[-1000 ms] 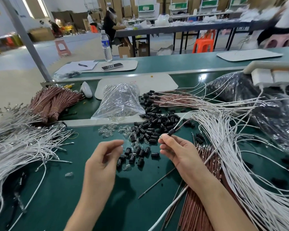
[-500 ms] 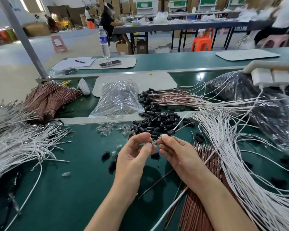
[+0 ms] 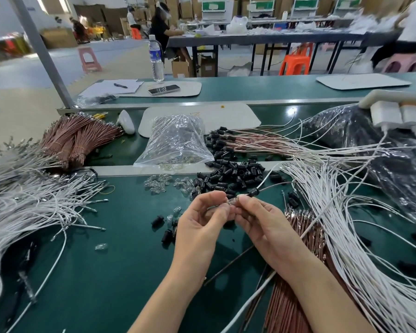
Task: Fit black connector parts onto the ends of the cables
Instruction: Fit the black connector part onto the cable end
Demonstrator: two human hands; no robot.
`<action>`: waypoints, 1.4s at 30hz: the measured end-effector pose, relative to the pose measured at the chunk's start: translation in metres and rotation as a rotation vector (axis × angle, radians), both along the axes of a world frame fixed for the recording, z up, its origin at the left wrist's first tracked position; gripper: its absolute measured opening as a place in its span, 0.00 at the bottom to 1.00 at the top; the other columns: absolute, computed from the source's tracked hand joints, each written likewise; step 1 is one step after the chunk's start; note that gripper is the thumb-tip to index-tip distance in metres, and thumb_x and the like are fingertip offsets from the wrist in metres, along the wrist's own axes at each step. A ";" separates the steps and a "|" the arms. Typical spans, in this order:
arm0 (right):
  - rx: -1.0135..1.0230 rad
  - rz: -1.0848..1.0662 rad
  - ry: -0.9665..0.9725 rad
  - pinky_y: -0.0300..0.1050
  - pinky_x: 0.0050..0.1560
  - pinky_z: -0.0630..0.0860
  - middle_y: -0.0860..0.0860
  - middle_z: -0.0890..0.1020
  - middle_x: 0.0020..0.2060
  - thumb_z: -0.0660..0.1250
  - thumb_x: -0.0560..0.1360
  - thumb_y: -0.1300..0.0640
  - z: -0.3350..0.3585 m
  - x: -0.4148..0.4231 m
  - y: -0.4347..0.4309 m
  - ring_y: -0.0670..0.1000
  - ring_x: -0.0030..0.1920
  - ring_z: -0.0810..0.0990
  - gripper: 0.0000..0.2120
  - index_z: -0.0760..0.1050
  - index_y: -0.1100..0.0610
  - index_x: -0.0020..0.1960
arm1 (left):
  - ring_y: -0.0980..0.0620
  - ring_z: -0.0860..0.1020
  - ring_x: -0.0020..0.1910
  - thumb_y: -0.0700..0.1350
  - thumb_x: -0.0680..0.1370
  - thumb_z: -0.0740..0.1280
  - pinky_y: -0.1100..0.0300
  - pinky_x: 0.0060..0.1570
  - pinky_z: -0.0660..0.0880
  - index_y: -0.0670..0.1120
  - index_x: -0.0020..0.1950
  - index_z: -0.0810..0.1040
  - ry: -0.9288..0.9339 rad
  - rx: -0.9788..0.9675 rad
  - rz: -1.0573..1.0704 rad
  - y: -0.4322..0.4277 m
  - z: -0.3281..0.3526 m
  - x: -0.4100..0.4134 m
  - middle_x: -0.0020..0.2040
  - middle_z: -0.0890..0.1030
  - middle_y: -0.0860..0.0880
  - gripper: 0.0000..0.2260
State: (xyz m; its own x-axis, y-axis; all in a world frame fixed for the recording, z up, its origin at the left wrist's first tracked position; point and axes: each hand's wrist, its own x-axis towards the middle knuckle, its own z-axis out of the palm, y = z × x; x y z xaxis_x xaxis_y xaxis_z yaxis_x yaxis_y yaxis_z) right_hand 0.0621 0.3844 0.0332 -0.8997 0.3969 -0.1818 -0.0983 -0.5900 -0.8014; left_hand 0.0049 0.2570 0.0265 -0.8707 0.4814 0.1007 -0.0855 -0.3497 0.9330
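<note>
My left hand (image 3: 202, 219) and my right hand (image 3: 262, 224) meet fingertip to fingertip above the green table (image 3: 101, 272). Between them they pinch a small clear bulb (image 3: 232, 201). My right hand also holds a cable whose black connector part (image 3: 253, 193) sits just beyond its fingertips. A pile of loose black connector parts (image 3: 233, 174) lies right behind the hands. White cables (image 3: 341, 212) and brown cables (image 3: 298, 272) spread to the right.
A clear bag of bulbs (image 3: 175, 143) stands behind the pile, with loose clear bulbs (image 3: 159, 185) in front of it. White cables (image 3: 27, 203) and a bundle of brown cables (image 3: 77, 138) lie left. A dark plastic bag (image 3: 382, 159) and a white power strip (image 3: 399, 111) sit right.
My left hand came from the loose parts on the left over to my right hand, and both now pinch the clear bulb together.
</note>
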 end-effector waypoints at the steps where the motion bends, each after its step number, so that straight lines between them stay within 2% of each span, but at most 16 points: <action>1: -0.003 0.001 0.001 0.37 0.43 0.82 0.58 0.85 0.40 0.74 0.66 0.54 0.000 0.000 0.000 0.49 0.39 0.85 0.11 0.85 0.61 0.43 | 0.50 0.86 0.49 0.38 0.79 0.71 0.63 0.52 0.80 0.53 0.49 0.84 0.023 -0.023 0.012 0.000 0.000 0.001 0.48 0.86 0.50 0.09; 4: -0.005 -0.003 0.001 0.37 0.43 0.82 0.58 0.85 0.41 0.75 0.67 0.54 0.000 0.000 0.001 0.49 0.40 0.84 0.12 0.85 0.62 0.44 | 0.50 0.86 0.48 0.37 0.79 0.70 0.66 0.50 0.79 0.54 0.48 0.84 0.097 -0.086 0.038 -0.001 0.003 0.004 0.46 0.87 0.50 0.11; 8: -0.012 -0.013 0.009 0.36 0.42 0.81 0.57 0.85 0.40 0.74 0.68 0.55 0.000 0.000 0.000 0.48 0.39 0.84 0.09 0.84 0.61 0.43 | 0.49 0.85 0.46 0.39 0.79 0.71 0.66 0.47 0.78 0.56 0.48 0.83 0.187 -0.165 0.070 0.000 0.005 0.007 0.46 0.86 0.49 0.10; 13: -0.029 -0.023 0.007 0.36 0.41 0.81 0.56 0.84 0.38 0.74 0.68 0.56 0.001 0.001 0.000 0.47 0.38 0.84 0.09 0.83 0.61 0.44 | 0.60 0.81 0.39 0.37 0.79 0.71 0.71 0.40 0.75 0.50 0.49 0.82 0.245 -0.199 0.085 0.000 0.006 0.009 0.44 0.86 0.50 0.07; 22: -0.018 -0.017 0.017 0.36 0.41 0.81 0.54 0.83 0.38 0.74 0.68 0.56 0.001 0.002 -0.001 0.46 0.37 0.83 0.08 0.83 0.60 0.43 | 0.51 0.83 0.48 0.36 0.79 0.70 0.66 0.47 0.77 0.58 0.48 0.81 0.400 -0.242 0.105 -0.001 0.003 0.010 0.47 0.83 0.48 0.15; 29: -0.014 0.000 0.032 0.36 0.41 0.81 0.53 0.83 0.37 0.75 0.67 0.55 0.001 0.002 -0.001 0.46 0.37 0.83 0.06 0.85 0.58 0.40 | 0.51 0.82 0.49 0.36 0.79 0.70 0.67 0.48 0.77 0.58 0.48 0.80 0.450 -0.262 0.084 -0.003 0.004 0.008 0.47 0.82 0.50 0.15; 34: 0.002 -0.005 0.013 0.35 0.40 0.81 0.54 0.83 0.36 0.75 0.65 0.54 0.003 0.002 -0.002 0.46 0.36 0.82 0.09 0.86 0.59 0.41 | 0.55 0.82 0.47 0.36 0.79 0.70 0.69 0.47 0.76 0.57 0.49 0.80 0.425 -0.239 0.092 -0.005 0.004 0.006 0.46 0.83 0.51 0.13; 42: 0.019 0.012 0.003 0.35 0.38 0.80 0.53 0.83 0.35 0.75 0.67 0.53 0.005 0.003 -0.004 0.44 0.35 0.80 0.10 0.85 0.60 0.41 | 0.52 0.82 0.49 0.38 0.80 0.70 0.67 0.48 0.76 0.58 0.50 0.80 0.432 -0.233 0.115 -0.005 0.001 0.005 0.47 0.83 0.52 0.13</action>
State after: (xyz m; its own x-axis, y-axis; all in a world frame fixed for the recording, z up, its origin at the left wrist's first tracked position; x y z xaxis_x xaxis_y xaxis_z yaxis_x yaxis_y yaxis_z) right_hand 0.0653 0.3800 0.0377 -0.9050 0.3890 -0.1719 -0.0932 -0.5757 -0.8124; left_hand 0.0098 0.2521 0.0280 -0.8219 0.4373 0.3650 0.3530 -0.1118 0.9289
